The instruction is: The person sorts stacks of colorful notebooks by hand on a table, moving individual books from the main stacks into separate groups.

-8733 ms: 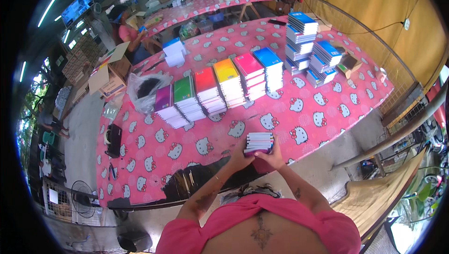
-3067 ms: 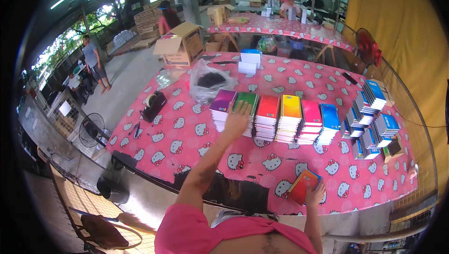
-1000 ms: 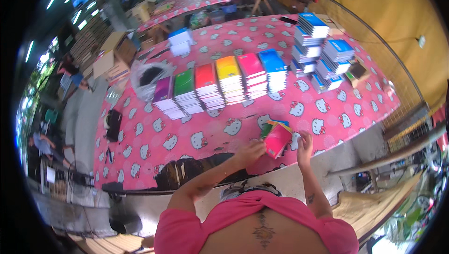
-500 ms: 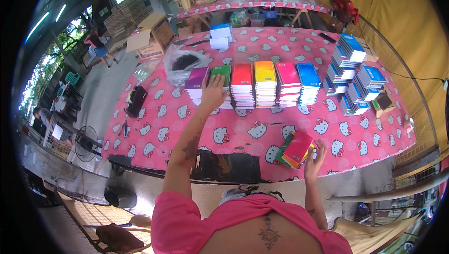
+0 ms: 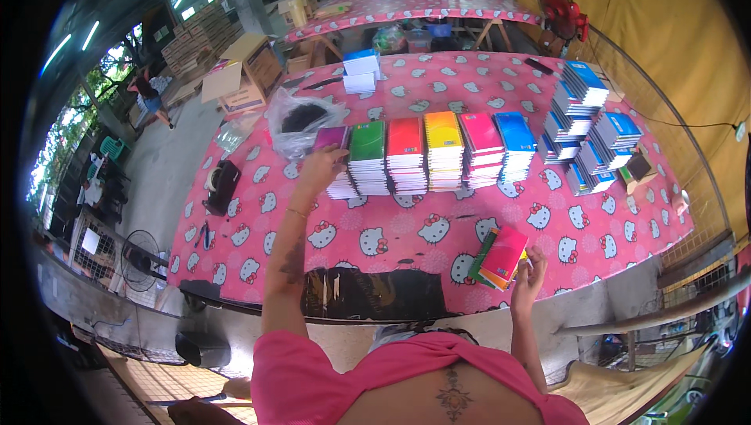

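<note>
Left hand (image 5: 319, 168) on the leftmost, purple-covered spiral notebook stack (image 5: 332, 136)

Fingers lay on top, no clue if gripping. The half-curled right hand (image 5: 527, 278) sat at the edge of a fanned multicoloured notebook pile (image 5: 504, 251), hold unclear too. Behind the stack, a crumpled clear plastic bag (image 5: 279, 129) held something black (image 5: 304, 118); open brown cardboard box (image 5: 262, 71), insides hidden. Cover print was too tiny to read, tbh.

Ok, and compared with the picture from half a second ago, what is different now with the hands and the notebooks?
The left hand has moved left, from the green notebook stack to the purple notebook stack; whether it grips a notebook is unclear. The right hand stays beside the fanned notebooks, pink on top. The red notebook stack and black tape dispenser stayed put.
</note>
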`<state>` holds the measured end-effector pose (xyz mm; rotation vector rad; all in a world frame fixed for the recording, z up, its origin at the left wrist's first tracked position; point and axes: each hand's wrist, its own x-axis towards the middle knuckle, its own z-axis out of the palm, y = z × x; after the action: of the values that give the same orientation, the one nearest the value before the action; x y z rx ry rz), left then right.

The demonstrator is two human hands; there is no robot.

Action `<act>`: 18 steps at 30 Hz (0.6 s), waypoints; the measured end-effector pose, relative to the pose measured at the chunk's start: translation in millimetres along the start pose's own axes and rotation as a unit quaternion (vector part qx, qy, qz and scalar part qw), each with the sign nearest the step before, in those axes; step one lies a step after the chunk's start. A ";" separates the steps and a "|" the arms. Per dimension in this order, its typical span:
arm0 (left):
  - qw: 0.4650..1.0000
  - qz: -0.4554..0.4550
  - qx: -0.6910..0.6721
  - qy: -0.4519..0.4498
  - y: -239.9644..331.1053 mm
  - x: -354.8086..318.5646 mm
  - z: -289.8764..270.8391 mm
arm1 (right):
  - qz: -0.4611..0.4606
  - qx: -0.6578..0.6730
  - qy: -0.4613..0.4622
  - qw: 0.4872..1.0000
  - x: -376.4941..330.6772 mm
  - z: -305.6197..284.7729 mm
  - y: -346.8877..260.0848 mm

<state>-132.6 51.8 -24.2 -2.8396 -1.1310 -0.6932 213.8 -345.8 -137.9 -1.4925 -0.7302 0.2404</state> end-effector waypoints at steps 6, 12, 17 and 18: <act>0.987 -0.119 -0.026 0.108 18.3 -1.3 -13.9 | -0.001 0.022 -0.009 1.000 -5.8 -3.3 -0.9; 0.970 0.190 -0.110 0.103 258.0 -68.3 22.8 | 0.326 0.478 -0.116 0.807 4.5 29.9 -75.3; 0.921 0.300 -0.234 0.088 366.7 -88.4 82.6 | 0.363 0.364 -0.142 0.846 33.4 -1.6 -22.6; 0.928 0.265 -0.249 0.076 368.3 -83.0 83.9 | 0.321 0.329 -0.109 0.881 30.3 -3.1 -20.8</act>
<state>89.0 -260.8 -77.0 -3.1732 -0.1368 -1.2525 233.0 -333.1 -108.9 -1.0014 -0.2418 1.0692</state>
